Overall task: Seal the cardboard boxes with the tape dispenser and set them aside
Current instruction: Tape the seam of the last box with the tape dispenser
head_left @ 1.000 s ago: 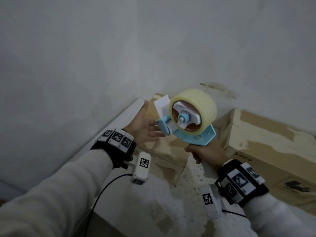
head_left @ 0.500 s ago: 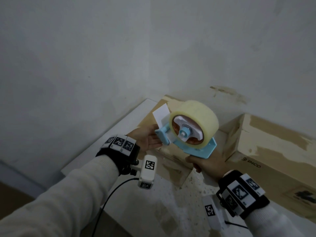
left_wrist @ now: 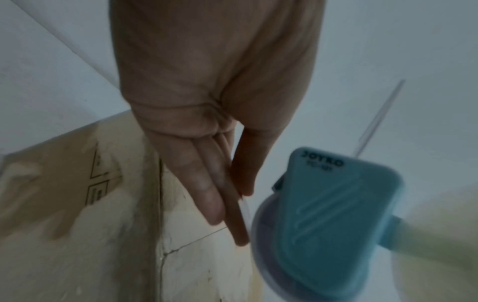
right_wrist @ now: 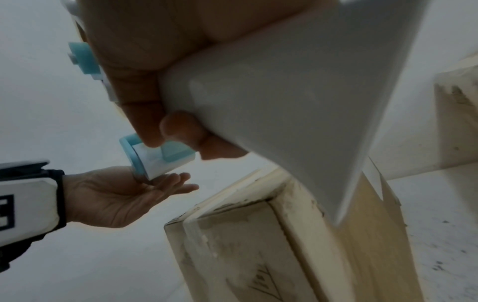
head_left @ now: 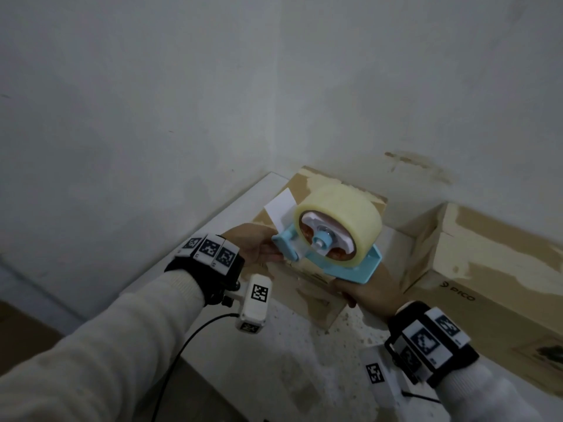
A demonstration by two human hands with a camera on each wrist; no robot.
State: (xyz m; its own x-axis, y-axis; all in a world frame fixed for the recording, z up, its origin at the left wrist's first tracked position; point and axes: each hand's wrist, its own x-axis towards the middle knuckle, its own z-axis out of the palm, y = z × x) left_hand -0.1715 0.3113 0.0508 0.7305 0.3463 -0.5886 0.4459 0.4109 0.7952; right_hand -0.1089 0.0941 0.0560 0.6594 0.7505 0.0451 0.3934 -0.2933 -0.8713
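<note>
A blue tape dispenser [head_left: 350, 266] with a wide roll of pale tape [head_left: 341, 214] hangs above a small cardboard box [head_left: 313, 184]. My right hand [head_left: 365, 292] grips its handle [right_wrist: 297, 102] from below. My left hand [head_left: 253, 248] is open, palm up, with straight fingers [right_wrist: 178, 183] just under the dispenser's front roller [right_wrist: 157, 163]. In the left wrist view the left hand's fingers [left_wrist: 207, 194] point down beside the dispenser's blue side plate [left_wrist: 331, 214]. I cannot tell whether they touch the tape end. A white tab [head_left: 281, 210] sticks up at the dispenser's front.
The small box stands on a white speckled table [head_left: 289, 345] in a wall corner. A larger cardboard box [head_left: 487, 269] lies to the right against the wall. The table's left edge [head_left: 213, 220] runs close to my left wrist.
My left hand has closed in on the dispenser, from apart at its left to fingers under the front roller. The dispenser, still held by my right hand, has dropped slightly toward the small box.
</note>
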